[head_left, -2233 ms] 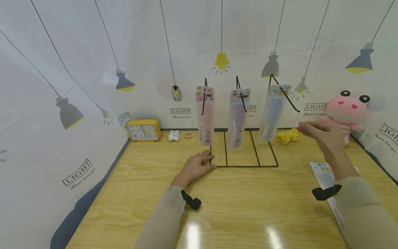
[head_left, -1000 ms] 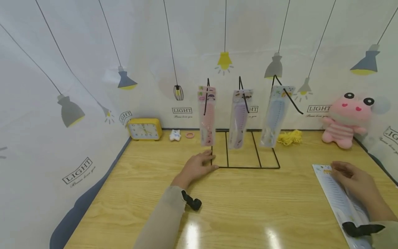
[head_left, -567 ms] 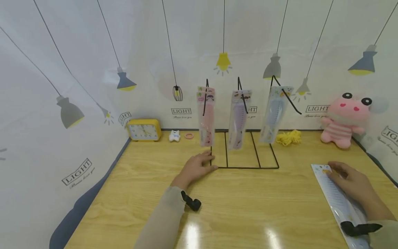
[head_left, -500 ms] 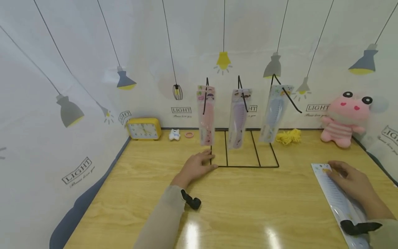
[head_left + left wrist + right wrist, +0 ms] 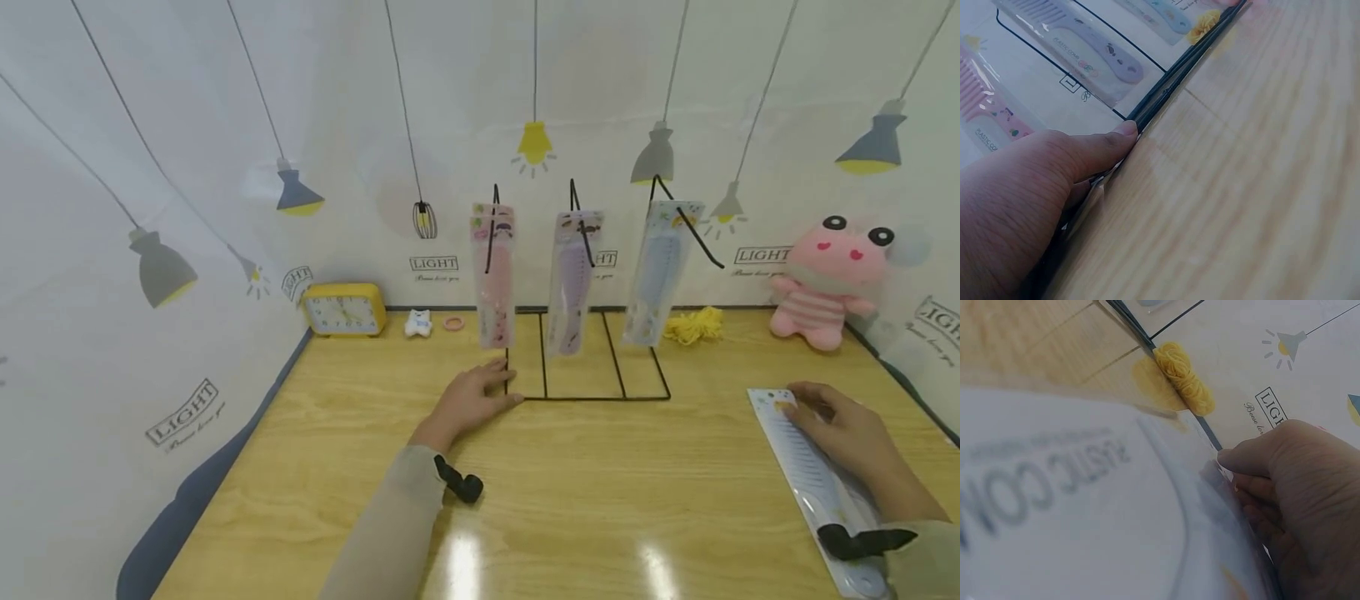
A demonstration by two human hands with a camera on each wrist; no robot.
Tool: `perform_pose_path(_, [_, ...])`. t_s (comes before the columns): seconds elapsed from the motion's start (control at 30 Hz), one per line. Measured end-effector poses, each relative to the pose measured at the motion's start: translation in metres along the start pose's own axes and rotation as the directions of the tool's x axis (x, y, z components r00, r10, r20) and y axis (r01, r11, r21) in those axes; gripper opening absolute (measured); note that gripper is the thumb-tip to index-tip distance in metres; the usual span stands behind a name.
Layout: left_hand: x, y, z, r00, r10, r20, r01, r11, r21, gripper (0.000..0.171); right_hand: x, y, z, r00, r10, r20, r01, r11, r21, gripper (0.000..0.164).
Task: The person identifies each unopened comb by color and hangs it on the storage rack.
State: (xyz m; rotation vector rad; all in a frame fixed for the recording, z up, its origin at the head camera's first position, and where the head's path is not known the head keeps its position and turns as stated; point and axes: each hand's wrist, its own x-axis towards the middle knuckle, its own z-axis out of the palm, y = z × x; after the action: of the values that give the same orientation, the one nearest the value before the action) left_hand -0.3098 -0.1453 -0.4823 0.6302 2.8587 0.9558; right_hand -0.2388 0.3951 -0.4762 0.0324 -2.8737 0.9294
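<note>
1. Toward the surface's right side, the right hand pinches a packaged comb near its far end.
2. The left hand rests, fingers loosely extended, at the near-left corner of the black rack.
3. Combs hang from its hooks.

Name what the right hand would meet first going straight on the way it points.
Past the packaged plastic comb that the right hand pinches, probably the bundle of yellow yarn, though depth and exact heading are hard to judge.
</note>
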Motion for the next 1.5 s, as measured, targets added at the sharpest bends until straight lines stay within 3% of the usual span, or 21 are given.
perform_pose_path(0.17, [0.0026, 0.0006, -0.0014, 1.0, 0.012, -0.024, -0.012, 1.0, -0.003, 0.061, 0.0016, -0.0011, -0.0006, 1.0, 0.01, -0.003, -0.01, 1.0, 0.013, 0.069])
perform_pose_path(0.37, [-0.0005, -0.0017, 0.0035, 1.0, -0.008, 0.016, 0.008, 1.0, -0.019, 0.063, -0.0031, 0.0021, 0.001, 0.999, 0.037, 0.018, -0.037, 0.999, 0.006, 0.072])
perform_pose_path(0.6, [-0.0001, -0.0019, 0.0022, 1.0, -0.02, -0.014, 0.02, 1.0, -0.003, 0.062, 0.0015, 0.0016, 0.0017, 1.0, 0.027, -0.004, -0.027, 1.0, 0.014, 0.071])
perform_pose_path(1.2, [0.003, 0.0016, 0.0006, 1.0, -0.01, 0.0, 0.01, 1.0, 0.013, 0.064, 0.0013, 0.0044, 0.0008, 0.999, -0.02, -0.039, 0.019, 1.0, -0.01, 0.057])
perform_pose_path(1.5, [-0.0003, 0.0041, -0.0009, 1.0, -0.022, 0.008, 0.022, 1.0, -0.001, 0.062, -0.0005, 0.0001, 0.0019, 1.0, 0.023, -0.016, -0.023, 1.0, 0.0, 0.058])
